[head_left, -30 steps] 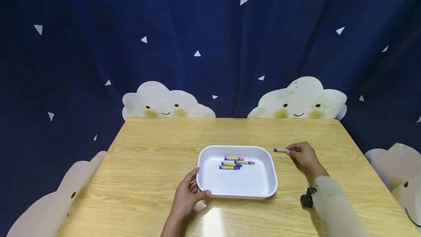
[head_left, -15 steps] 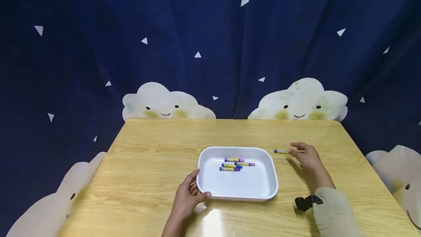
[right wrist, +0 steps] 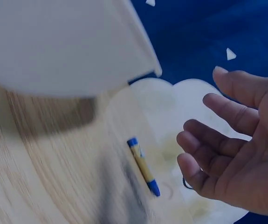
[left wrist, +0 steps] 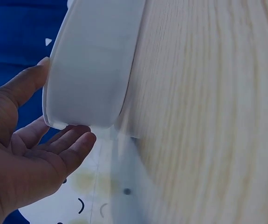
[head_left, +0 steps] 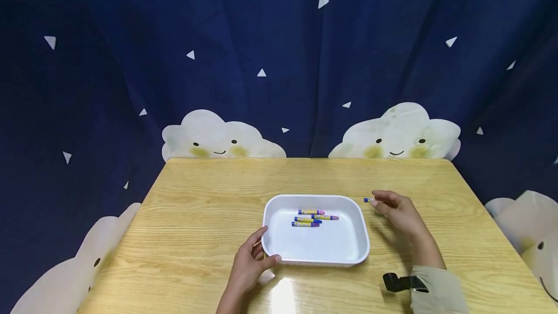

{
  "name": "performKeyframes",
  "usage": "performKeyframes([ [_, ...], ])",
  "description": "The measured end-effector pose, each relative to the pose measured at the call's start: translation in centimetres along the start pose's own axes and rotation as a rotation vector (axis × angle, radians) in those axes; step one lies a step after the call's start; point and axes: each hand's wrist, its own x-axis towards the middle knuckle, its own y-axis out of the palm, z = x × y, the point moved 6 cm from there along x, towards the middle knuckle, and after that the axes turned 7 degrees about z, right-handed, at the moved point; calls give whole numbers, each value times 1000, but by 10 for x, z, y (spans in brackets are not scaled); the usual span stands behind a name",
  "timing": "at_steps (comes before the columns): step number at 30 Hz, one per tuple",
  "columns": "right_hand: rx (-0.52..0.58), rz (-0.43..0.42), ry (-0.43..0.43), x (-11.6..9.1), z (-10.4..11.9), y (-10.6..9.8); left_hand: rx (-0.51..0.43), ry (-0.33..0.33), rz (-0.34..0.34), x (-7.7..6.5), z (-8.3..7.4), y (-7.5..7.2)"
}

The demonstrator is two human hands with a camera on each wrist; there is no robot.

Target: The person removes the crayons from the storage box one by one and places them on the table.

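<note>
My left hand [head_left: 247, 264] holds the near left corner of a white plastic tray [head_left: 314, 260], thumb on the front rim and fingers at the side; the left wrist view shows that hand [left wrist: 33, 149] against the tray's wall [left wrist: 89, 70]. To the right of the tray, my right hand [head_left: 403, 213] hovers over a yellow-wrapped crayon with blue ends [right wrist: 144, 165]. In the right wrist view the crayon lies on the wood, apart from the spread, relaxed fingers [right wrist: 194, 144]. From the head, only the crayon's left end shows past the fingertips.
Several crayons lie in the tray, among them a pink one [head_left: 310, 212] and a blue one [head_left: 307, 220]. The wooden table [head_left: 196, 207] ends at a navy curtain [head_left: 244, 38] with cloud prints. A black camera mount [head_left: 403, 283] sits on the right wrist.
My right fingers held the crayon a second ago, then let go of it. Since then the hand has shifted left over the crayon. My left hand has stayed at the tray's corner.
</note>
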Motion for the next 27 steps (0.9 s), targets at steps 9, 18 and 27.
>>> performKeyframes([
  [9,48,53,-77,-6,24,27,-4,0,-13,-1,0,-2],
  [18,141,130,-114,1,36,50,-16,12,-1,1,0,0],
  [27,123,193,-133,15,43,82,-9,14,-3,1,1,-1],
])
